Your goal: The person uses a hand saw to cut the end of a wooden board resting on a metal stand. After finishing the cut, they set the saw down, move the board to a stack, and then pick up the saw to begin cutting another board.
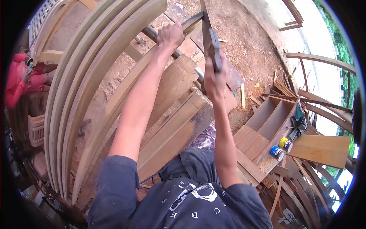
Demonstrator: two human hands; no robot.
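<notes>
My right hand (216, 78) is wrapped around the dark handle of a handsaw (206, 28), whose blade points away from me toward the top of the view. The blade stands against the far end of a curved wooden piece (126, 86), and whether its teeth sit inside a cut cannot be made out. Knuckles up, my left hand (170, 35) is closed over that same piece, a short way left of the blade. Beneath my hands, a metal pipe (150, 33) and thick wooden beams (173, 86) support the work.
Several curved slats (101, 47) stand side by side at left. A person in red (26, 80) is beyond them. At right lie a wooden compartment box (267, 118), a blue can (277, 152) and a yellow can (286, 144). Sawdust covers the ground (251, 49).
</notes>
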